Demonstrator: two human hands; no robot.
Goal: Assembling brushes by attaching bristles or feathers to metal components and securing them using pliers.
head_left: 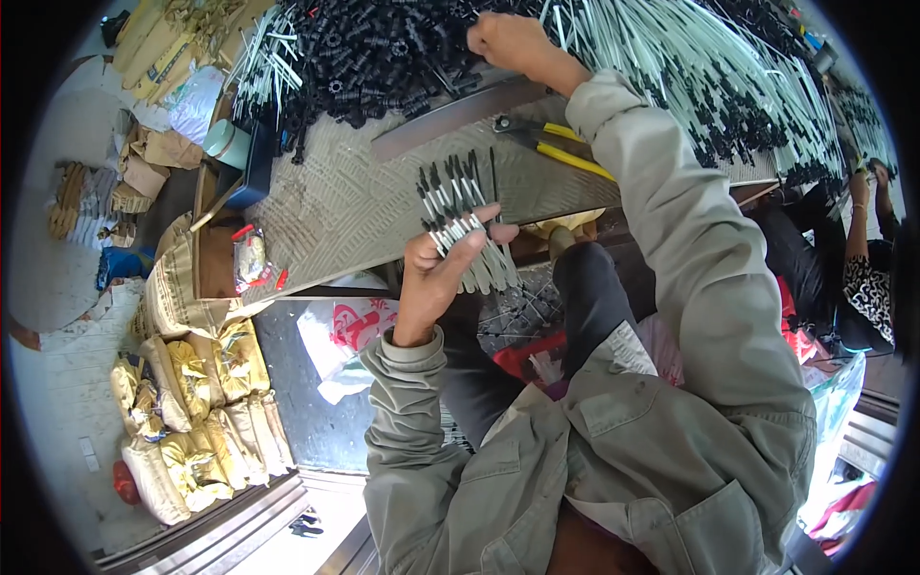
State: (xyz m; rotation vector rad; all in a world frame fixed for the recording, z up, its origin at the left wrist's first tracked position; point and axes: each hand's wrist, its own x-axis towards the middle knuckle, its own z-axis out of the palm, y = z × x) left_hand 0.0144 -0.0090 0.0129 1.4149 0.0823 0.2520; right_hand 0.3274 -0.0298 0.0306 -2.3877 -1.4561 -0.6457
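My left hand (431,283) is closed around a bunch of thin white rods with black tips (491,265), held above the near edge of the table. The tips point up and away from me. Stretched to the far side, my right hand (513,43) has its fingers pinched together at the edge of a heap of small black plastic parts (369,57). What those fingers hold, if anything, is too small to name. To the right of that hand lies a large pile of long white rods with black ends (671,67).
A flat metal strip (450,122) and yellow-handled cutters (561,149) lie on the patterned tabletop (331,196). At its left are a teal cup (227,144) and a small clear packet (251,259). Tied yellow bundles (206,412) sit lower left. Another person's arm (858,225) shows far right.
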